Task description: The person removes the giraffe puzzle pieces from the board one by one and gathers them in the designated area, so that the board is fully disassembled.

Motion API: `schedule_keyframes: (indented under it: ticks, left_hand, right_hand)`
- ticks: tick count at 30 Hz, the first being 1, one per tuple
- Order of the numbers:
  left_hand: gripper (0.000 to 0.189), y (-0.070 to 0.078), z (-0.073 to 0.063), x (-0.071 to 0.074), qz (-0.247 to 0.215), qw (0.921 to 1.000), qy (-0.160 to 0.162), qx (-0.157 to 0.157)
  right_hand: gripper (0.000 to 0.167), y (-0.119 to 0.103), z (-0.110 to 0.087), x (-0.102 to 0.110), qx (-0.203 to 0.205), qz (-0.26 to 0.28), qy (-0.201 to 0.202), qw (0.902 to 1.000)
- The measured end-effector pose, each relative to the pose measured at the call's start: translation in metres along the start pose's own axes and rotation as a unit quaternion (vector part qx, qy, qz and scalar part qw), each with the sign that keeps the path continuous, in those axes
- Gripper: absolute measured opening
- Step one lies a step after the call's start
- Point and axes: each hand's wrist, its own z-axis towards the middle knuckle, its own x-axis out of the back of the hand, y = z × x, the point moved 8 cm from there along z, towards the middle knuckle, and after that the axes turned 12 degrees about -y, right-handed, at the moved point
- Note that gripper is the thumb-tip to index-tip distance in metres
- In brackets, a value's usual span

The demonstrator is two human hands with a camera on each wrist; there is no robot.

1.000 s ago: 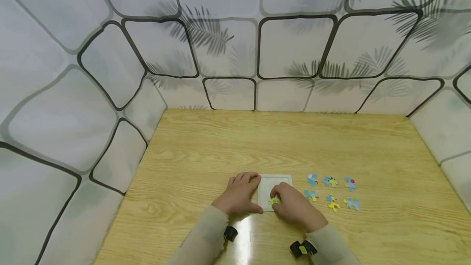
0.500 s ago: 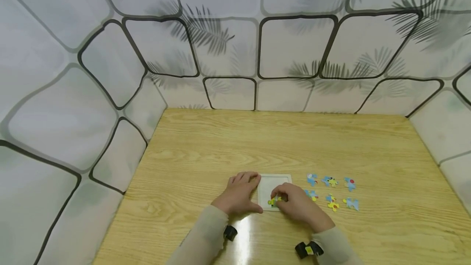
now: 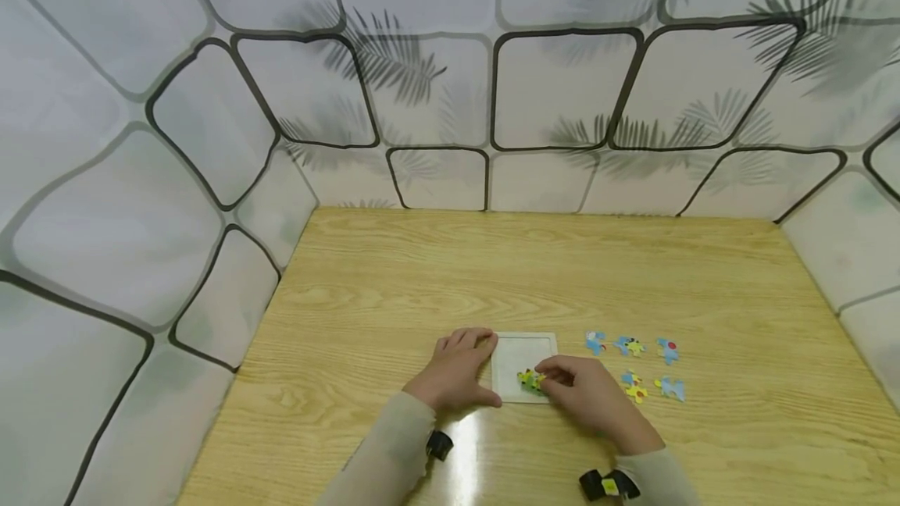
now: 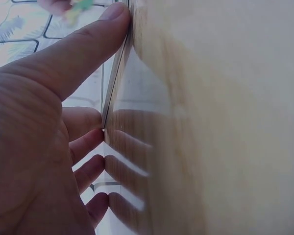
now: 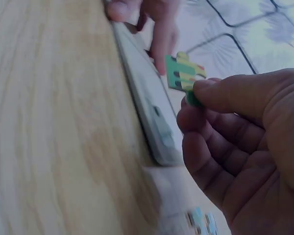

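Note:
A white square puzzle tray (image 3: 512,351) lies on the wooden table (image 3: 436,272). At its left side rests my left hand (image 3: 455,369), fingers fairly straight, with the thumb and index finger touching the tray's edge. My right hand (image 3: 594,397) pinches a green and yellow jigsaw piece (image 3: 530,379) between thumb and index finger over the tray's lower right part. In the right wrist view this jigsaw piece (image 5: 181,71) stands tilted and clear of the tray (image 5: 137,83). Its gripped end is hidden by the fingertips.
Several loose blue and yellow jigsaw pieces (image 3: 629,346) lie in rows right of the tray, among them a yellow one (image 3: 636,387) near the right hand. Black straps (image 3: 608,484) sit on both wrists. A patterned fabric wall (image 3: 548,92) borders the table.
The right hand has shifted right and turned the pinched jigsaw piece, which has moved slightly right. The hand now covers a loose piece seen before. The left hand has stayed at the tray.

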Motion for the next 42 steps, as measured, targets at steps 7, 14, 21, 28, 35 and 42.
schedule_keyframes:
  ticks: [7, 14, 21, 28, 35, 42]
  left_hand:
    - [0.102, 0.002, -0.001, -0.002, -0.009, 0.9999, -0.006, -0.009]
    - [0.101, 0.002, -0.004, -0.001, -0.026, 0.9995, -0.002, -0.015]
    - [0.101, 0.001, -0.004, -0.001, -0.030, 0.9994, -0.004, -0.015]
    - [0.102, 0.002, -0.003, 0.000, -0.022, 0.9996, 0.001, -0.015]
    - [0.102, 0.001, -0.002, -0.002, -0.026, 0.9996, 0.001, -0.015]
    - [0.102, 0.001, -0.001, -0.001, -0.011, 0.9998, 0.004, -0.015]
  right_hand:
    - [0.026, 0.029, -0.028, 0.026, -0.031, 0.110, -0.003, 0.9934]
    - [0.028, 0.055, -0.061, 0.052, -0.071, 0.106, -0.019, 0.9916]
    - [0.027, 0.080, -0.083, 0.058, -0.085, 0.112, -0.064, 0.9880]
    - [0.018, 0.086, -0.091, 0.063, -0.099, 0.034, -0.063, 0.9925]
    - [0.012, 0.086, -0.093, 0.071, -0.159, -0.053, -0.034, 0.9852]
    - [0.015, 0.081, -0.090, 0.068, -0.174, -0.085, -0.033, 0.9806]
